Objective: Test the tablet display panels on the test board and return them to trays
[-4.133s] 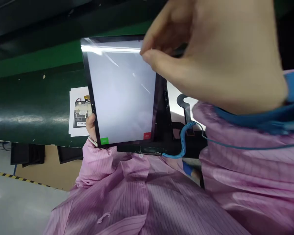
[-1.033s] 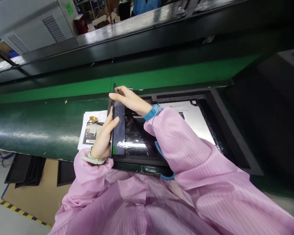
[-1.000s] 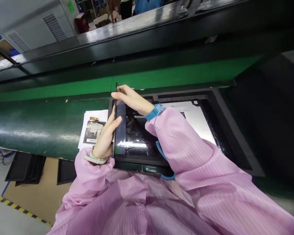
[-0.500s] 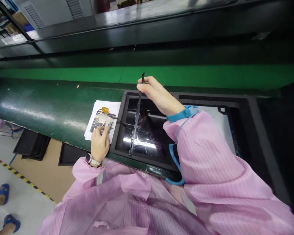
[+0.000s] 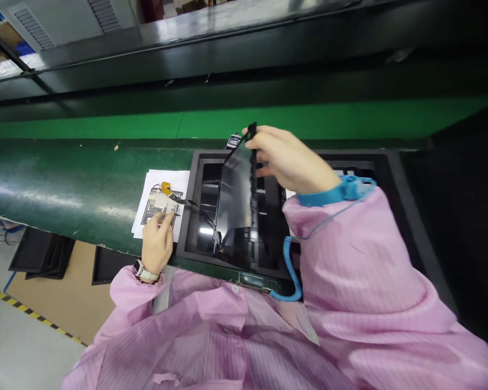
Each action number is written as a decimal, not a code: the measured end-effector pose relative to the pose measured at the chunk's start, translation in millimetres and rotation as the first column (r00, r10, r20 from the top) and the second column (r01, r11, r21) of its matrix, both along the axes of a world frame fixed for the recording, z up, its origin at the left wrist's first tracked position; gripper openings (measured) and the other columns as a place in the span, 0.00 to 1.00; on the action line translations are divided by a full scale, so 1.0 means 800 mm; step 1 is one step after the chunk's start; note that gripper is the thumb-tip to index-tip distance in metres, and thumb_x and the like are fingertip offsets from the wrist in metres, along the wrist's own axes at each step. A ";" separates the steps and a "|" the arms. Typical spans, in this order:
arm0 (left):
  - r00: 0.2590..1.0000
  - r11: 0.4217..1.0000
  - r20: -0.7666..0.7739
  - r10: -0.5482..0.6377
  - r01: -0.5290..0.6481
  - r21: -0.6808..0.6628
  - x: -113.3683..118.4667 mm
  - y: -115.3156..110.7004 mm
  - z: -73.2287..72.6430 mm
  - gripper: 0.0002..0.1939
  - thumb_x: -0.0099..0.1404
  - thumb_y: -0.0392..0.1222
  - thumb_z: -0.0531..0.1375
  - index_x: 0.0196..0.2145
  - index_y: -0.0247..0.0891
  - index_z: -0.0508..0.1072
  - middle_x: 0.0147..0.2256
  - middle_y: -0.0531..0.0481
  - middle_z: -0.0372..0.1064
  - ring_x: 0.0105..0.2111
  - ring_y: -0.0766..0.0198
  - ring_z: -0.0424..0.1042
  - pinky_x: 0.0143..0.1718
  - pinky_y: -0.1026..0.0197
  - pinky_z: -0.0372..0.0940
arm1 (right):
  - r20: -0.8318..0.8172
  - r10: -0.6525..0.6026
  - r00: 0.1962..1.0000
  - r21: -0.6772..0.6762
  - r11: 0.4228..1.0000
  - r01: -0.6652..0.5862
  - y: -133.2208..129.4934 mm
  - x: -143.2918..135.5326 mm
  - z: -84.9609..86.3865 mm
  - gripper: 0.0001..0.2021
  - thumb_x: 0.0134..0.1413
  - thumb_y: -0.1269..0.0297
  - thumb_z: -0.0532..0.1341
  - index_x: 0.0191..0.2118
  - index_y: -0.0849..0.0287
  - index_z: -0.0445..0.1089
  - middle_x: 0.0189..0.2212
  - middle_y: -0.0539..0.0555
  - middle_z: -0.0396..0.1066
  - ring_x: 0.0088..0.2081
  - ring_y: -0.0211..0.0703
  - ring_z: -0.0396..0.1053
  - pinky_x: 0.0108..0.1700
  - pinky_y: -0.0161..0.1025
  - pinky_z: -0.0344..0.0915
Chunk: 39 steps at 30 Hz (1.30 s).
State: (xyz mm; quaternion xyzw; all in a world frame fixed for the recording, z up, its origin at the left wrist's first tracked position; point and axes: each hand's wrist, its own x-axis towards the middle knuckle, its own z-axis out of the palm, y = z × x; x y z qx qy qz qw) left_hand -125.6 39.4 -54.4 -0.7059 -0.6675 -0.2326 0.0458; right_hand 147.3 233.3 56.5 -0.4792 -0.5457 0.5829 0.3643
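Observation:
My right hand (image 5: 295,157) pinches the upper end of a thin dark display panel (image 5: 236,187) and holds it tilted up on its edge. Below it lies a black foam tray (image 5: 187,225) with glossy black surfaces inside. My left hand (image 5: 158,241) rests its fingertips, slightly apart, on the lower part of a small circuit board (image 5: 156,206). White paper (image 5: 139,230) lies beneath the board. An orange tape-like piece (image 5: 166,188) sits at the board's top, and a dark cable (image 5: 183,201) runs from there towards the panel.
A small dark object with a white label (image 5: 233,142) is behind the tray. From my right wrist strap, a coiled blue cord (image 5: 290,271) hangs at the bench's front edge. Black trays (image 5: 32,252) are stacked on the floor at left. A green strip (image 5: 138,124) runs behind.
My right hand has moved slightly right and turned the panel, so its broad face now shows instead of its thin edge. My left hand stays on the board.

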 end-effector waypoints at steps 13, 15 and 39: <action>0.906 0.905 0.068 -0.417 0.421 -0.061 -0.010 0.118 0.060 0.15 0.76 0.46 0.50 0.35 0.41 0.72 0.47 0.43 0.71 0.55 0.52 0.65 0.69 0.36 0.48 | 0.326 -0.161 0.932 0.002 0.986 0.170 0.010 0.045 -0.099 0.30 0.43 0.73 0.63 0.57 0.59 0.65 0.38 0.54 0.69 0.36 0.45 0.71 0.37 0.46 0.74; 0.894 0.891 0.146 -0.424 0.441 -0.109 -0.012 0.123 0.061 0.16 0.75 0.47 0.50 0.31 0.42 0.69 0.39 0.47 0.71 0.47 0.55 0.68 0.70 0.36 0.46 | 0.379 -0.169 0.910 0.052 0.986 0.161 0.012 0.044 -0.107 0.28 0.43 0.73 0.63 0.54 0.60 0.67 0.32 0.51 0.67 0.39 0.49 0.71 0.47 0.54 0.73; 0.905 0.940 0.287 -0.315 0.340 -0.041 0.001 0.117 0.037 0.13 0.76 0.50 0.46 0.48 0.42 0.63 0.33 0.52 0.71 0.42 0.57 0.75 0.68 0.42 0.47 | 0.480 0.277 0.832 0.278 0.852 -0.444 -0.072 -0.116 -0.080 0.07 0.59 0.69 0.59 0.29 0.58 0.70 0.49 0.57 0.69 0.54 0.53 0.59 0.58 0.51 0.58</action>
